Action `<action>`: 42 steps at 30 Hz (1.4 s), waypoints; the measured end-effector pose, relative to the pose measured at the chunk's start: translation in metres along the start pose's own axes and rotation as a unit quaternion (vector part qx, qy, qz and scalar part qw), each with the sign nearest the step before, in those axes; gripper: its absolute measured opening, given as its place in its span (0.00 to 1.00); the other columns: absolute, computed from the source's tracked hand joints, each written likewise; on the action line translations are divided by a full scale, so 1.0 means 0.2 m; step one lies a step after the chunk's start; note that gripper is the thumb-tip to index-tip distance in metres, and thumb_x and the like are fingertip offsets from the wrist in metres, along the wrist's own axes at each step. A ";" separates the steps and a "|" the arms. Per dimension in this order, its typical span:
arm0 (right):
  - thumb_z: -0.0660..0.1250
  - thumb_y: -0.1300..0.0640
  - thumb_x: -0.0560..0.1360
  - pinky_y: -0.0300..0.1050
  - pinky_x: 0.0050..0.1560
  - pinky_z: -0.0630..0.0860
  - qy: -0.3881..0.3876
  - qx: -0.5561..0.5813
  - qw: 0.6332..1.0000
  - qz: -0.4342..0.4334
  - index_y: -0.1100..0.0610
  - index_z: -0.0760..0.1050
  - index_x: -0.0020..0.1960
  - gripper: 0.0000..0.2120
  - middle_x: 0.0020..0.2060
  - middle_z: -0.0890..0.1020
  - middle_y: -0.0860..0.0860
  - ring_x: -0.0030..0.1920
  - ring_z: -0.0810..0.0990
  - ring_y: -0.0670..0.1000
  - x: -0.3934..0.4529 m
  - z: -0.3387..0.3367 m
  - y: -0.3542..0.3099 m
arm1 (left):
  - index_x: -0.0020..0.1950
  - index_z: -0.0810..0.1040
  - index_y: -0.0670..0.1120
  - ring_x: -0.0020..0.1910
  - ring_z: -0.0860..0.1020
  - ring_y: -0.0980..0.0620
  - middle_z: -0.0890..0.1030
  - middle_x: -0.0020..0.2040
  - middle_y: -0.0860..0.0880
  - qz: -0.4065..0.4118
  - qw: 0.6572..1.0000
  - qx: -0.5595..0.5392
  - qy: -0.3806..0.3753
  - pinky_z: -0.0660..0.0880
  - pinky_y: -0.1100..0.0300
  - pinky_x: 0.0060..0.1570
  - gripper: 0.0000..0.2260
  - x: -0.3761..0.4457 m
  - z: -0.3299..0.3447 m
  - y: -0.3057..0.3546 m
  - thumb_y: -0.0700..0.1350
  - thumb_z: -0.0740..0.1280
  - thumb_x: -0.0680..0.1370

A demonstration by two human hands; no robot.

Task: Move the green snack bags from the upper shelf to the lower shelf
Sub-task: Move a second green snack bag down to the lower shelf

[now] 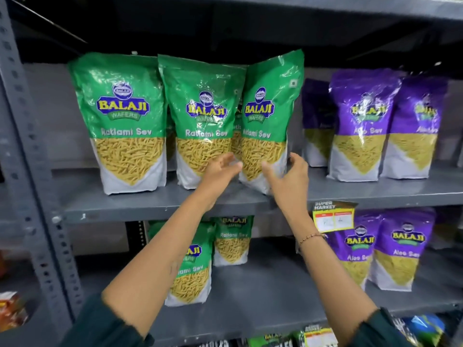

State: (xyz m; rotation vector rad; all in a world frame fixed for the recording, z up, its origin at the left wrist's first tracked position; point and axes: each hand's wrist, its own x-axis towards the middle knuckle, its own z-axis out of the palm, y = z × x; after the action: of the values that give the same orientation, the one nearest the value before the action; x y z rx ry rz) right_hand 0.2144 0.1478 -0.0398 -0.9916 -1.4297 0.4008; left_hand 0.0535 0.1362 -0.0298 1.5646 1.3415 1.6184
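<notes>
Three green snack bags stand in front on the upper shelf [160, 209]: a left bag [122, 116], a middle bag [203, 113] and a right bag [268, 108] that leans to the right. More green bags hide behind them. My left hand [220, 170] is at the lower left edge of the right bag, fingers spread. My right hand [288, 179] cups that bag's lower right corner, thumb on its front. On the lower shelf [263, 284] stand two green bags, one in front [193, 271] partly behind my left arm and one further back [233, 241].
Purple snack bags [363, 121] fill the right side of the upper shelf, and more purple bags [398, 249] stand on the lower right. A yellow price tag [333, 216] hangs from the upper shelf edge. A grey perforated upright [30, 171] frames the left side.
</notes>
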 end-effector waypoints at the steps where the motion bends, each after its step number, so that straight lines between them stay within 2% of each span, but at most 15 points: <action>1: 0.72 0.41 0.67 0.47 0.63 0.70 -0.029 -0.017 0.999 0.014 0.62 0.63 0.68 0.39 0.65 0.71 0.59 0.64 0.72 0.58 0.02 0.01 0.01 | 0.69 0.69 0.46 0.63 0.73 0.50 0.74 0.68 0.46 -0.018 0.999 0.027 -0.002 0.70 0.52 0.65 0.22 0.04 0.04 -0.01 0.50 0.65 0.77; 2: 0.73 0.39 0.65 0.53 0.63 0.71 -0.048 -0.034 0.998 0.018 0.62 0.61 0.70 0.44 0.67 0.71 0.59 0.65 0.71 0.59 0.04 0.03 0.02 | 0.70 0.67 0.46 0.65 0.71 0.50 0.72 0.70 0.46 -0.032 0.998 0.046 -0.009 0.68 0.53 0.66 0.23 0.08 0.08 -0.02 0.53 0.64 0.77; 4: 0.73 0.37 0.63 0.54 0.58 0.75 -0.054 -0.050 0.997 0.007 0.59 0.63 0.68 0.43 0.64 0.75 0.58 0.63 0.75 0.59 0.06 0.03 0.04 | 0.73 0.62 0.46 0.70 0.66 0.50 0.66 0.74 0.47 -0.048 0.997 0.055 -0.025 0.63 0.58 0.66 0.27 0.12 0.14 -0.04 0.57 0.60 0.78; 7: 0.74 0.38 0.61 0.44 0.47 0.74 -0.018 -0.029 0.999 -0.015 0.50 0.70 0.59 0.32 0.54 0.82 0.50 0.55 0.80 0.54 0.07 -0.01 0.08 | 0.73 0.62 0.47 0.69 0.65 0.54 0.65 0.74 0.49 -0.058 0.997 0.024 -0.033 0.61 0.60 0.63 0.28 0.15 0.19 -0.06 0.61 0.56 0.77; 11: 0.74 0.36 0.56 0.34 0.38 0.69 -0.002 0.019 1.000 -0.009 0.34 0.68 0.49 0.24 0.38 0.77 0.35 0.44 0.78 0.43 0.05 -0.12 0.11 | 0.74 0.62 0.47 0.73 0.62 0.51 0.63 0.75 0.51 -0.100 0.992 -0.011 -0.080 0.57 0.52 0.73 0.42 0.16 0.20 -0.05 0.70 0.60 0.67; 14: 0.75 0.34 0.54 0.42 0.45 0.78 0.000 0.051 0.999 0.010 0.37 0.71 0.50 0.28 0.41 0.81 0.37 0.46 0.81 0.43 0.02 -0.20 0.12 | 0.73 0.63 0.46 0.71 0.66 0.53 0.67 0.74 0.50 -0.074 0.989 -0.062 -0.111 0.59 0.50 0.74 0.50 0.13 0.19 -0.05 0.72 0.69 0.59; 16: 0.75 0.33 0.53 0.49 0.53 0.80 -0.009 0.076 0.996 0.034 0.45 0.74 0.57 0.35 0.47 0.85 0.42 0.49 0.82 0.44 0.00 -0.24 0.11 | 0.69 0.70 0.45 0.66 0.74 0.53 0.76 0.67 0.50 -0.072 0.984 -0.107 -0.124 0.68 0.55 0.69 0.46 0.11 0.19 -0.03 0.68 0.74 0.58; 18: 0.76 0.34 0.53 0.50 0.53 0.80 -0.015 0.093 0.995 0.033 0.46 0.76 0.57 0.35 0.47 0.85 0.43 0.48 0.83 0.42 -0.04 -0.31 0.08 | 0.60 0.77 0.48 0.60 0.79 0.53 0.82 0.59 0.51 -0.064 0.978 -0.129 -0.152 0.76 0.62 0.57 0.34 0.05 0.19 0.01 0.64 0.75 0.60; 22: 0.79 0.39 0.54 0.52 0.51 0.82 -0.037 0.164 0.985 0.033 0.47 0.77 0.54 0.32 0.45 0.86 0.43 0.47 0.84 0.41 -0.17 -0.42 0.04 | 0.55 0.79 0.52 0.55 0.81 0.53 0.84 0.55 0.52 -0.018 0.982 -0.104 -0.155 0.78 0.65 0.48 0.24 -0.12 0.18 0.08 0.63 0.73 0.65; 25: 0.81 0.43 0.54 0.51 0.50 0.82 -0.069 0.219 0.973 0.031 0.49 0.78 0.55 0.31 0.47 0.86 0.46 0.48 0.85 0.45 -0.29 -0.47 0.00 | 0.47 0.81 0.56 0.44 0.82 0.61 0.85 0.44 0.58 0.028 0.988 -0.068 -0.134 0.75 0.70 0.41 0.14 -0.30 0.13 0.16 0.62 0.72 0.66; 30: 0.81 0.50 0.56 0.36 0.43 0.80 -0.134 0.250 0.959 0.002 0.49 0.79 0.51 0.25 0.47 0.86 0.44 0.48 0.85 0.46 -0.48 -0.53 0.00 | 0.52 0.80 0.52 0.50 0.83 0.56 0.86 0.48 0.55 0.041 0.991 -0.069 -0.105 0.77 0.67 0.46 0.23 -0.60 0.03 0.17 0.60 0.76 0.61; 34: 0.82 0.56 0.56 0.37 0.45 0.80 -0.258 0.224 0.939 0.033 0.48 0.77 0.54 0.28 0.50 0.86 0.45 0.51 0.84 0.47 -0.60 -0.56 0.13 | 0.53 0.78 0.53 0.49 0.80 0.65 0.84 0.47 0.61 0.010 0.996 -0.004 -0.085 0.73 0.72 0.48 0.21 -0.83 -0.01 0.03 0.52 0.77 0.62; 36: 0.82 0.54 0.56 0.33 0.45 0.79 -0.309 0.182 0.932 0.060 0.47 0.75 0.55 0.30 0.50 0.85 0.42 0.51 0.84 0.44 -0.66 -0.55 0.22 | 0.54 0.76 0.53 0.50 0.79 0.64 0.82 0.50 0.59 -0.014 0.996 0.041 -0.073 0.72 0.71 0.48 0.24 -0.92 -0.01 -0.09 0.53 0.78 0.60; 38: 0.83 0.50 0.54 0.28 0.44 0.77 -0.338 0.134 0.928 0.081 0.47 0.74 0.56 0.33 0.49 0.85 0.42 0.50 0.82 0.39 -0.71 -0.52 0.33 | 0.51 0.74 0.57 0.50 0.77 0.60 0.80 0.50 0.57 -0.048 0.993 0.090 -0.062 0.71 0.70 0.46 0.25 -0.98 0.00 -0.22 0.55 0.79 0.58; 42: 0.82 0.53 0.55 0.29 0.44 0.77 -0.362 0.084 0.919 0.131 0.46 0.76 0.51 0.27 0.47 0.85 0.40 0.51 0.82 0.39 -0.82 -0.41 0.57 | 0.50 0.68 0.61 0.48 0.73 0.67 0.75 0.48 0.65 -0.097 0.983 0.146 -0.051 0.67 0.72 0.43 0.29 -1.05 0.06 -0.50 0.59 0.79 0.56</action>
State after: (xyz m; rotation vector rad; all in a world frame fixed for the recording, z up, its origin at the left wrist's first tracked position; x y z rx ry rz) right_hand 0.3003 0.0618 -0.2185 -0.9347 -1.8763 1.1625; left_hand 0.0810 -0.0081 -0.2109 1.5978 1.6752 1.2518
